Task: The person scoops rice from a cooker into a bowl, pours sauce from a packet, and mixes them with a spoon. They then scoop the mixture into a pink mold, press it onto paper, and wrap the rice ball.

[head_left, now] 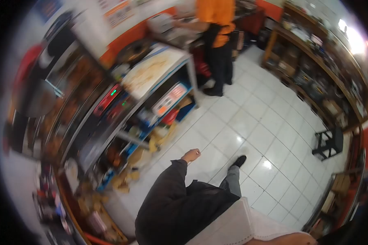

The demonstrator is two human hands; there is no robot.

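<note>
My left hand (pixel 191 155) reaches out past a dark sleeve (pixel 161 192), above the white tiled floor. Its fingers are curled closed. Whatever they might hold is hidden or too small to make out. The hand touches no furniture; nearest to it is the low shelf of a white-topped table (pixel 151 71), littered with brown paper or card scraps (pixel 157 139). No part of my right hand shows. White cloth with a stitched edge (pixel 233 222) fills the bottom of the view, and one of my dark shoes (pixel 240 161) is on the tiles.
A person in an orange shirt (pixel 215 16) stands at a counter at the back. To the left is a glass-fronted cabinet (pixel 65 81) with a red panel with green digits (pixel 108 99). Wooden shelves (pixel 310 53) line the right side, near a black stool (pixel 328 143).
</note>
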